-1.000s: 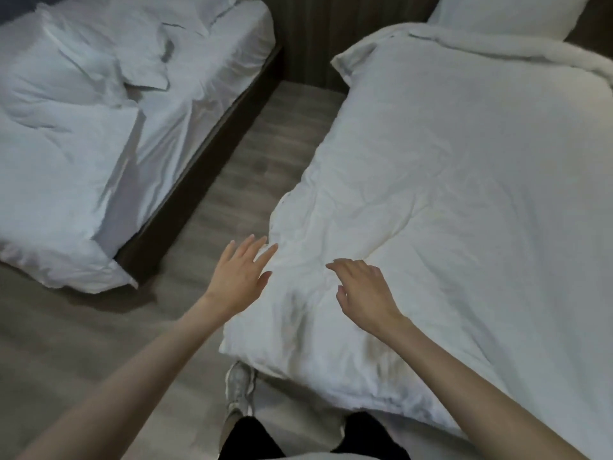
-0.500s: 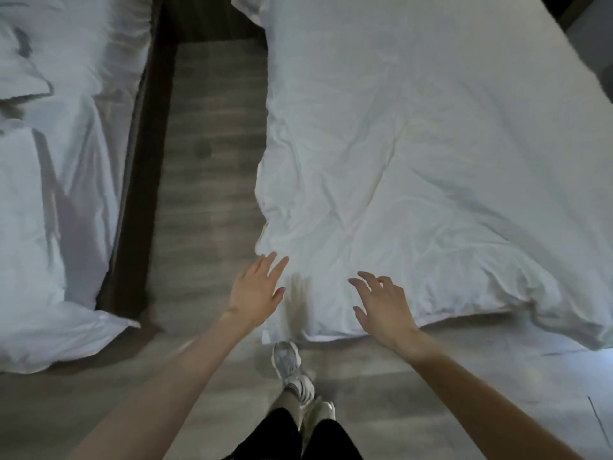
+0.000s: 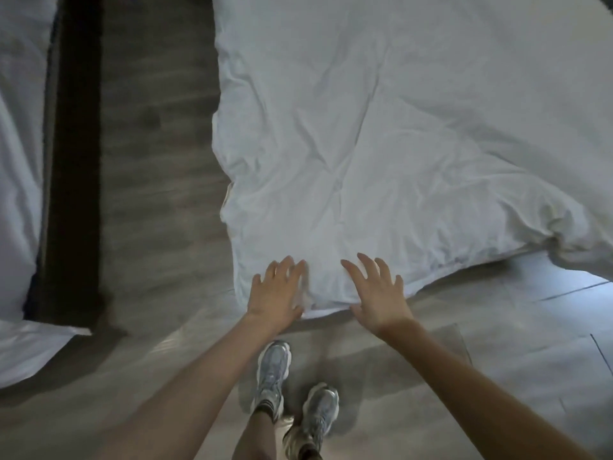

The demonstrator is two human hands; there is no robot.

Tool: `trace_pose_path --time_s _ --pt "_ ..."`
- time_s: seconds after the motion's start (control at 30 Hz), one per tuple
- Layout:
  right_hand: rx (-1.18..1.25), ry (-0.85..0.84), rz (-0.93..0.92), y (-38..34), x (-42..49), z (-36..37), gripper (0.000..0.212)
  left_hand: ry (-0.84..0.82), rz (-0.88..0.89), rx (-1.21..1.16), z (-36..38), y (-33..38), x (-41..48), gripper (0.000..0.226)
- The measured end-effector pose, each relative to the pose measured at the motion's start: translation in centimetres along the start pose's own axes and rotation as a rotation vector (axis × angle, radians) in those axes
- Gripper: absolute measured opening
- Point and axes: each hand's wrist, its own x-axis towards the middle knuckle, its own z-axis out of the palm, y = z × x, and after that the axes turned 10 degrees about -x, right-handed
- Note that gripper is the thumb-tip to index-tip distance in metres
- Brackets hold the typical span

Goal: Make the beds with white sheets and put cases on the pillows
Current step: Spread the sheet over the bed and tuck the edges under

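Now both hands [image 3: 326, 293] over white duvet [image 3: 381, 134]

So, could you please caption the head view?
Left hand and right hand, fingers spread, at the near edge of the white duvet.

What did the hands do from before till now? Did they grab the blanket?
No grab yet. The person stepped round to the foot of the bed, so the left hand and right hand moved from the side of the white duvet to its bottom edge. Both hands stay open, fingers spread, holding nothing. The duvet and the rumpled other bed lie as before.
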Motion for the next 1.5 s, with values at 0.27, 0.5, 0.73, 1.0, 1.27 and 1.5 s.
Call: trace_pose_path --time_s 0.27,0.5,0.73,1.0,1.27,1.5 --pt "-0.110 0.189 -0.058 0.0 5.5 8.1 0.100 0.145 0.055 0.073 7.3 -2.2 5.3 0.108" --pt "-0.048 0.488 -0.104 0.6 8.6 8.0 0.057 0.322 0.192 0.052 7.6 -3.3 7.4 0.083" --pt "-0.039 0.326 -0.079 -0.3 7.9 3.9 0.036 0.261 0.210 0.022 4.8 -2.3 6.1 0.033" --pt "0.063 0.259 -0.020 -1.5 1.7 -1.9 0.019 0.299 0.213 -0.155 1.2 -1.2 0.3 0.045" --pt "0.163 0.279 0.012 -7.0 -3.7 -6.4 0.012 0.282 0.190 -0.059 -4.3 -3.0 -7.2 0.025" --pt "0.203 0.225 0.025 -8.5 -11.3 -2.2 0.019 0.108 0.173 0.008 -0.6 -1.4 -14.7 0.019"
